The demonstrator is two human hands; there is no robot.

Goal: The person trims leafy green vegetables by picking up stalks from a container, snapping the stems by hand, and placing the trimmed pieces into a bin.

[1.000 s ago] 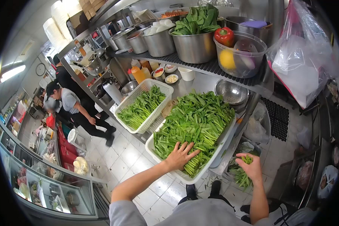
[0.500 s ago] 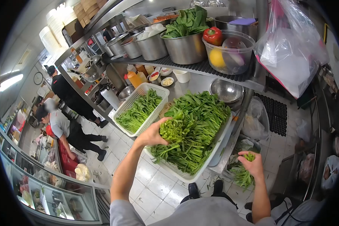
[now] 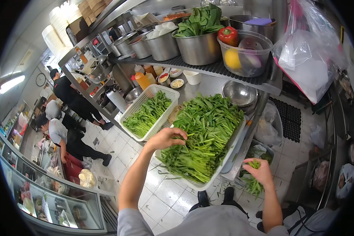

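A big heap of leafy green vegetables with long stems fills a white tray in front of me. Over the heap's left side, my left hand is open with curved fingers and nothing between them. Some stems just below it are blurred. My right hand, right of the tray and lower, is closed around a small bunch of leafy greens that hangs down above a bin with green scraps. Left of the heap, a white perforated basket holds more greens, stems lying lengthwise.
Above stands a shelf with metal pots of vegetables and a clear tub with a red pepper. A colander sits behind the tray. Several sauce bottles stand at the back. Co-workers are at the left.
My left hand has let go of its bundle of greens, which now lies on the heap, and its fingers have opened. My right hand has shifted slightly, still gripping its bunch.
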